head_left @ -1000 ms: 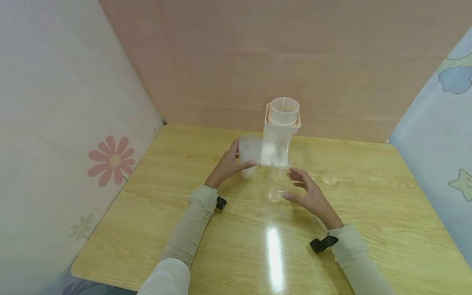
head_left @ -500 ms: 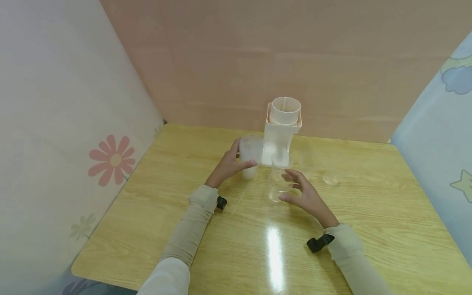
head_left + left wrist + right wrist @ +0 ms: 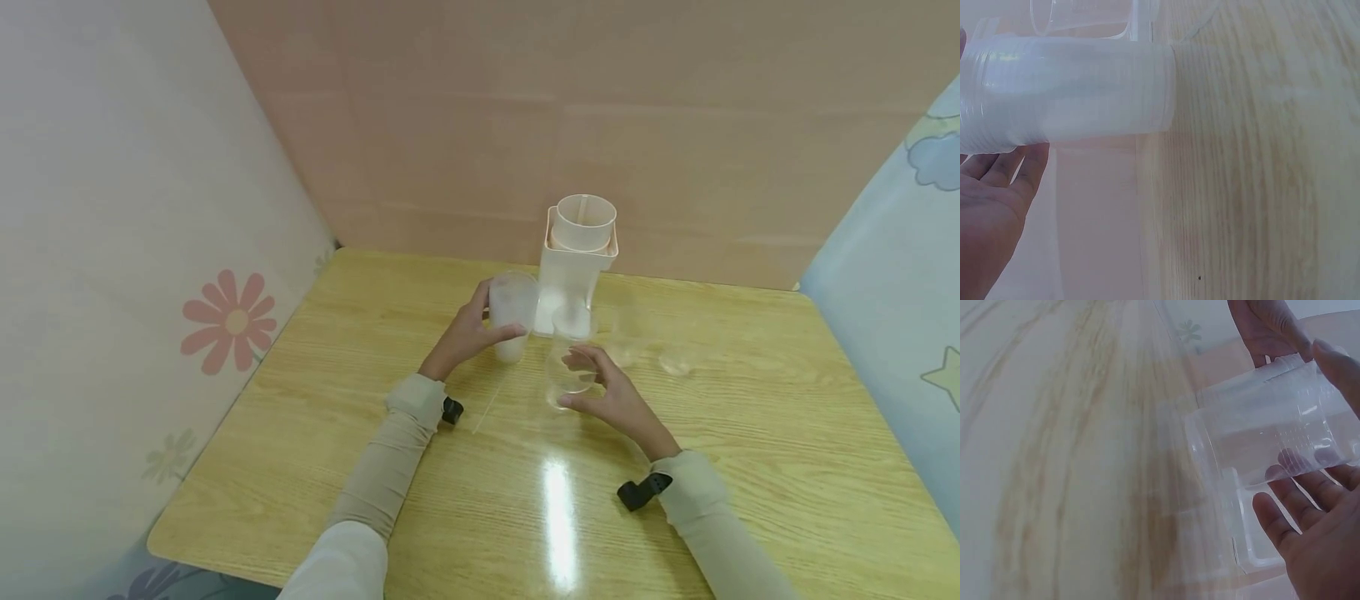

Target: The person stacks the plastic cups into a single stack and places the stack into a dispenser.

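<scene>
My left hand (image 3: 468, 337) grips a stack of nested clear plastic cups (image 3: 512, 304), which stands upright on the table. In the left wrist view the same stack (image 3: 1079, 87) shows its close-set rims, with fingers under its side. My right hand (image 3: 609, 398) holds a single clear plastic cup (image 3: 567, 373), thumb on the near side and fingers round the far side. The right wrist view shows that cup (image 3: 1266, 431) between the thumb and fingers (image 3: 1297, 503). Another clear cup (image 3: 572, 320) stands just behind it.
A white cup dispenser (image 3: 566, 283) with a round tube on top stands at the back by the wall. Faint clear cups (image 3: 677, 360) stand to the right. A thin pale stick (image 3: 487, 408) lies on the wooden table (image 3: 300, 433) near the left wrist.
My right hand has moved left and its fingers have come round the single clear cup. The left hand stays on the cup stack.
</scene>
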`<action>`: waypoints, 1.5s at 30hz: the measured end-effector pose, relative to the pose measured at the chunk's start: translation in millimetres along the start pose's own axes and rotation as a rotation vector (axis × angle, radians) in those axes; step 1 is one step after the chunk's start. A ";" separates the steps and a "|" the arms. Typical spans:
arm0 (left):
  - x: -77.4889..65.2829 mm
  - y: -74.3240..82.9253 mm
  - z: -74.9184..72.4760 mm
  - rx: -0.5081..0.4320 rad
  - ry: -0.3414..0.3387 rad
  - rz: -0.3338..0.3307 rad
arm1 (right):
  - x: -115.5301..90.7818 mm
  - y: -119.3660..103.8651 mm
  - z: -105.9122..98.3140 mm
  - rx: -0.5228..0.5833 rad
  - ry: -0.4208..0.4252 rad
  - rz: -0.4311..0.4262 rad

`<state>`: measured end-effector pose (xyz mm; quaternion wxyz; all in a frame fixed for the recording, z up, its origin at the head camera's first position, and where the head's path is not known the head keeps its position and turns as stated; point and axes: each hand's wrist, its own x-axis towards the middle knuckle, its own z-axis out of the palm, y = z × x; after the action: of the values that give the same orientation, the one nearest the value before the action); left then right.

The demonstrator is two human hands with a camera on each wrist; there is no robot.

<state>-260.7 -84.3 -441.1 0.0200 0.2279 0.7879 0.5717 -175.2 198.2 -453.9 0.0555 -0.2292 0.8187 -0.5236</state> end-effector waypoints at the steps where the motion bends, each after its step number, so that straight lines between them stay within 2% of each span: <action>1: 0.2 -0.1 -0.1 0.001 0.000 -0.001 | 0.1 0.1 0.3 -0.003 -0.001 -0.002; 10: 0.8 1.9 -0.7 0.009 -0.003 0.002 | 1.5 -3.4 0.4 0.019 -0.012 -0.049; 16: 0.7 1.1 -0.1 0.006 -0.003 -0.002 | 0.9 -11.7 -2.8 0.056 -0.022 -0.112; 28: -0.1 1.3 -0.5 0.013 -0.003 -0.006 | 3.7 -33.1 -18.2 0.068 0.039 -0.258; 45: 0.3 1.5 0.2 0.001 -0.005 0.000 | 17.2 -65.9 -37.7 0.085 0.165 -0.347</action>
<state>-260.4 -83.6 -439.7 0.0218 0.2295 0.7879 0.5709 -182.0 199.3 -376.3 -0.0935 -0.3207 0.7457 -0.5765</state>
